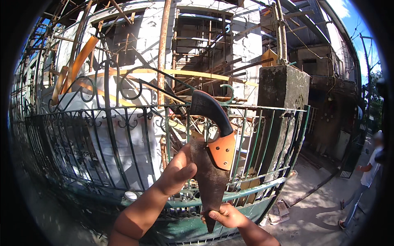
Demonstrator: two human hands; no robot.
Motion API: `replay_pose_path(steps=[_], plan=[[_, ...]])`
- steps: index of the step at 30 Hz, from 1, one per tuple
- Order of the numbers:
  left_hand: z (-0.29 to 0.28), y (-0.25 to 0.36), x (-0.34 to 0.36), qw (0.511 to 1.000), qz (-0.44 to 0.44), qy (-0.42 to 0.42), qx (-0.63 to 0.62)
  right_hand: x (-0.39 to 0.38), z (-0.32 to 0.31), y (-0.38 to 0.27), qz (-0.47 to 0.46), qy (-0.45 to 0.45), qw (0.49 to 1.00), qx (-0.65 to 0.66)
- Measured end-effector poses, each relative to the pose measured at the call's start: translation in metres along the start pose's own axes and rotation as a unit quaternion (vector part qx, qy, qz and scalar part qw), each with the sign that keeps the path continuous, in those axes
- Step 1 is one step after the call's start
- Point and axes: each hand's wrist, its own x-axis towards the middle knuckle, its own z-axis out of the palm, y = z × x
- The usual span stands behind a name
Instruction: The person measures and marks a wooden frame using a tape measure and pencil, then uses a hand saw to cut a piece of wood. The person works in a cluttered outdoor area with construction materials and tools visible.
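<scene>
Two orange pipes (pixel 79 62) lean in the upper left of the frame, beyond a green metal fence (pixel 256 187) with scrolled tops that stretches from the left side to right of centre. A white sheet (pixel 143 152) hangs behind its bars at centre left. Low and left of centre, a small round white object (pixel 130 196) sits at the fence. A rusty pole (pixel 164 45) rises at top centre before the unfinished building.

The left hand (pixel 180 166) is at the centre, touching the toothed left edge of the saw (pixel 211 176); I cannot tell whether its fingers close behind the blade. The saw stands nearly upright in the middle of the frame, in front of the fence, its black and orange handle uppermost and its tip down. At lower centre, the right hand (pixel 225 215) pinches the narrow blade near the tip, thumb in front.

Farther right stand a weathered concrete pillar (pixel 284 88) and, at the right edge, a person (pixel 370 164) in a white top.
</scene>
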Motion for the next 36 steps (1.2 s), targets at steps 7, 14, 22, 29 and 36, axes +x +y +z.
replay_pose_path(steps=[7,14,22,29,36], plan=[[0.037,-0.108,-0.054,0.965,-0.059,0.201,0.158,-0.062,0.012,0.068,0.165,-0.047,0.983,0.066],[0.123,-0.174,-0.078,0.83,0.031,0.156,0.535,-0.105,-0.033,0.053,-0.082,0.266,0.932,0.234],[0.202,-0.195,-0.097,0.859,-0.077,-0.008,0.505,-0.15,-0.038,0.045,-0.065,0.405,0.79,0.456],[0.217,-0.205,-0.108,0.916,-0.198,0.118,0.328,-0.191,-0.027,0.036,-0.006,0.445,0.821,0.356],[0.239,-0.204,-0.116,0.933,-0.086,0.106,0.334,-0.21,-0.029,0.018,-0.018,0.394,0.767,0.506]])
